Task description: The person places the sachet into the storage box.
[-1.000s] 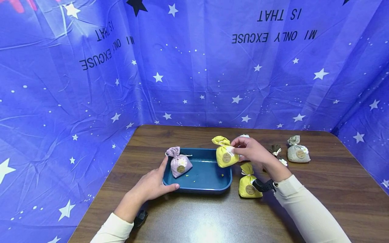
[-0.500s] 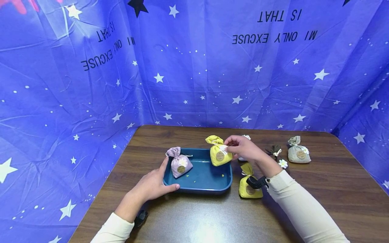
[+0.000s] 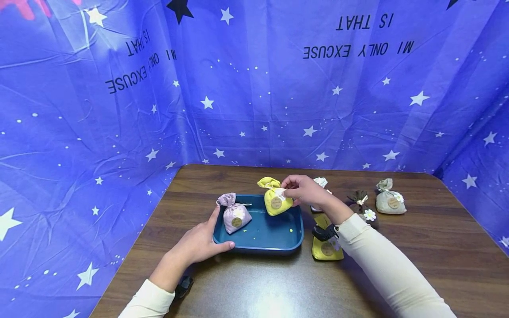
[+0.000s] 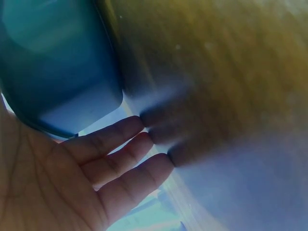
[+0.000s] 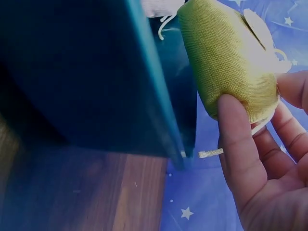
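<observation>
Yellow pouch: side-pinched by right hand over blue tray; off-centre grip could let it twist free. Left hand, fingers extended, touches the tray.

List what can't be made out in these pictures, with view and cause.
Head view: part of the white bag, behind the right grip.
Head view: part of the yellow bag beside the tray behind the black strap.
Head view: the wording on the label of the held yellow bag, too small.
Right wrist view: most of the lilac bag, cut off by the top edge.
</observation>
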The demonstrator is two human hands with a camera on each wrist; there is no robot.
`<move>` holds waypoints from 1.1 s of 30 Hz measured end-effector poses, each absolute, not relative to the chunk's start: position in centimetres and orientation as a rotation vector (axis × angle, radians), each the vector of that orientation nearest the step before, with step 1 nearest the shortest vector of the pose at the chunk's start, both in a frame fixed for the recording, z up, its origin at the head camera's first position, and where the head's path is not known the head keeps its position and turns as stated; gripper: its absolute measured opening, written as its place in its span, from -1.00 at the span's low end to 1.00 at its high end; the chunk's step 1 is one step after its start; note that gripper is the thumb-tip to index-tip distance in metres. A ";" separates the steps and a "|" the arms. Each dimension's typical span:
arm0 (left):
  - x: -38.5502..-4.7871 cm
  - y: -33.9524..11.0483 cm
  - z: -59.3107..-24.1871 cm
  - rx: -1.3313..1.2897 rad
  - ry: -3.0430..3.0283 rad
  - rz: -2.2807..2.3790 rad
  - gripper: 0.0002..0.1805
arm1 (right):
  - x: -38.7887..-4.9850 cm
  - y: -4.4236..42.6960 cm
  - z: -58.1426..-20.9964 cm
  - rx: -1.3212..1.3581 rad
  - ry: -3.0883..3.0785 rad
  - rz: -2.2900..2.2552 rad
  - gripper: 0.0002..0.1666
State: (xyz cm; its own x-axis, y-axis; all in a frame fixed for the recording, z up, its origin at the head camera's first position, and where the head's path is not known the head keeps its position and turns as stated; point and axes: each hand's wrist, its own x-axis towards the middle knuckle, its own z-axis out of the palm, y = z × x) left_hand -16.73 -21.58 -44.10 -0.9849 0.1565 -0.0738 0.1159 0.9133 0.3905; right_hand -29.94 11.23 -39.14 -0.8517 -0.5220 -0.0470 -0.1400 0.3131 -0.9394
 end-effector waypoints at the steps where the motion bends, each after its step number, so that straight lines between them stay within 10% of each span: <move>1: -16.7 -21.6 -44.1 0.211 2.972 0.595 0.31 | -30.0 11.0 -39.2 -0.604 2.244 -1.550 -0.76; 33: -16.7 -21.6 -44.1 0.232 2.989 0.590 0.33 | -29.9 4.9 -39.8 -0.722 2.312 -1.388 -0.88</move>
State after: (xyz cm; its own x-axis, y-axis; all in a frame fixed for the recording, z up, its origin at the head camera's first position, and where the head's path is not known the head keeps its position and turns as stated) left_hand -16.72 -21.64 -44.14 -0.9848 0.1651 -0.0545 0.1320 0.9141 0.3834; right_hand -29.92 4.85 -39.81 -0.8098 -0.5857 -0.0340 -0.2454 0.3907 -0.8872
